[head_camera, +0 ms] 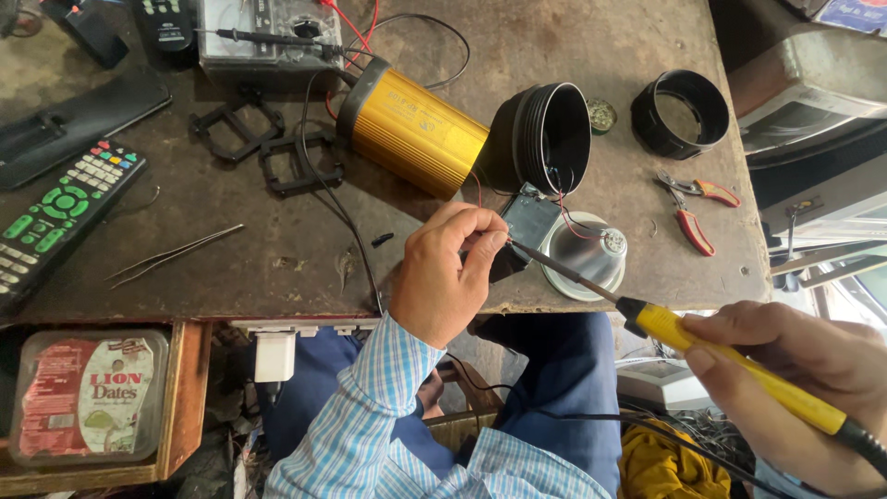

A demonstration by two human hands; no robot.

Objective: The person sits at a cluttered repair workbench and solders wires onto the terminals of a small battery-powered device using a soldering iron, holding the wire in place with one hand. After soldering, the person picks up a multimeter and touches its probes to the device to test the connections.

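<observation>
Yellow soldering iron [739, 362] gripped in our right hand [813, 388], tip up-left at circuit board [530, 222] | left hand [443, 277] pinches, contents hidden.

Left hand [443, 277] curled in a fingertip pinch, right hand [804, 388] closed, fingers wrapped.

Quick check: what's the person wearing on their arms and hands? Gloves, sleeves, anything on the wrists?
Both hands are bare, no gloves. The left hand comes out of a long sleeve in a light blue and white check, cuff at the wrist. The right hand shows no cuff; its wrist runs out of frame. No rings or watch visible.
</observation>
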